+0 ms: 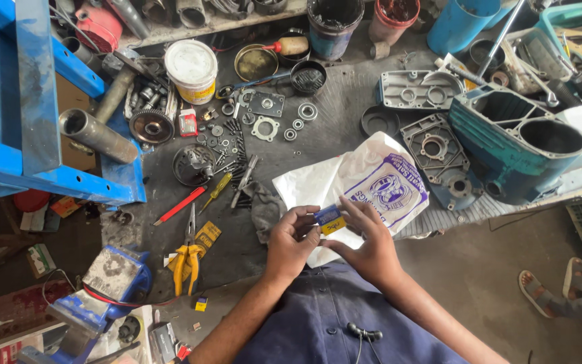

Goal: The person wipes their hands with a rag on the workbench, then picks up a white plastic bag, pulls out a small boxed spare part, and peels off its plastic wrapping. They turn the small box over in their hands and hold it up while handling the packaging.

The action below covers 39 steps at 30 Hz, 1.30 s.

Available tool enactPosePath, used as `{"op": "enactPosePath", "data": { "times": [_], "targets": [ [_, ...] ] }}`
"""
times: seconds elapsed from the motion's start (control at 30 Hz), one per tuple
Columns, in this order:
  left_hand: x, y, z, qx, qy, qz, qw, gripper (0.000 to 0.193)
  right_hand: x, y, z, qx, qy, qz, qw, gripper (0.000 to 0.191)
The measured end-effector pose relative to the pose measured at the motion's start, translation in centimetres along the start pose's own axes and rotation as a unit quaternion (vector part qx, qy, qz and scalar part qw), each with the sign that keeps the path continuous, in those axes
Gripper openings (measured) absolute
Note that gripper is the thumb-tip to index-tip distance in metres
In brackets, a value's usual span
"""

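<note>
- In the lower middle of the frame, the left hand (291, 241) and the right hand (366, 246) meet over one small box (329, 219), blue on top and yellow below.
- The left hand's fingers (302, 216) are curled, and thumb and fingertips pinch the left edge of the box.
- The right hand's fingers (353, 210) are also bent close together and grip the right edge of the box, so both hands are closed on it.
- Just behind the hands, a white plastic bag (365, 178) with a purple print lies on the dark work surface (331, 108).
- To the left of the hands, near the lower left, lie pliers with yellow handles (186, 259), a red pencil (179, 205) and a small yellow screwdriver (218, 191).
- In the upper left there is a white tub (192, 69), a gear wheel (151, 126) and many small washers and bolts.
- At the right side stands a large blue-green machine housing (516, 138), with grey cover plates (436, 148) beside it.
- A blue vise (112, 276) is at the lower left corner.
</note>
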State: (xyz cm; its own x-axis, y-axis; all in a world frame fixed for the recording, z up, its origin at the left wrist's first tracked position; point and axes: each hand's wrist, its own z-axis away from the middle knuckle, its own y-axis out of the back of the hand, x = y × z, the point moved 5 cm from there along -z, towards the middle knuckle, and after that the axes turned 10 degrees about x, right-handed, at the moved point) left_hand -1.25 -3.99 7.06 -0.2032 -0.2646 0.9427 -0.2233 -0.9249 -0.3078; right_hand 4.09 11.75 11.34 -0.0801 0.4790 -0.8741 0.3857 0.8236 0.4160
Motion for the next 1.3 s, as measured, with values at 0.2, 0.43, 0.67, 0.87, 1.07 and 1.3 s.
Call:
{"op": "enactPosePath", "data": {
  "times": [0.2,0.43,0.67,0.87,1.07,1.3],
  "targets": [
    [5.2,-3.3,0.3,-0.005,-0.358,-0.300,0.884,0.028,7.2,0.3,-1.0,-0.069,-0.332,-0.289,0.895,0.048],
    [6.9,-7.9,-1.8,-0.053,-0.409,-0.345,0.843,0.024,9.1,3.0,-4.2,-0.098,-0.323,-0.587,0.736,0.066],
    [4.8,-11.6,-3.3,-0.042,-0.334,-0.340,0.878,0.030,12.2,5.9,-5.3,-0.077,-0.236,-0.501,0.829,0.072],
    [3.0,-13.7,-3.4,-0.022,-0.295,-0.371,0.881,0.045,12.7,7.5,-6.3,-0.091,-0.154,-0.239,0.954,0.052],
    [0.0,-12.3,-4.3,0.037,-0.179,-0.307,0.934,0.055,10.3,7.6,-6.8,-0.144,0.024,-0.095,0.985,0.065],
    [-1.4,-12.3,-5.6,0.068,-0.040,-0.209,0.975,0.058,7.3,8.6,-8.0,-0.108,0.210,0.041,0.971,0.057]
  ]
}}
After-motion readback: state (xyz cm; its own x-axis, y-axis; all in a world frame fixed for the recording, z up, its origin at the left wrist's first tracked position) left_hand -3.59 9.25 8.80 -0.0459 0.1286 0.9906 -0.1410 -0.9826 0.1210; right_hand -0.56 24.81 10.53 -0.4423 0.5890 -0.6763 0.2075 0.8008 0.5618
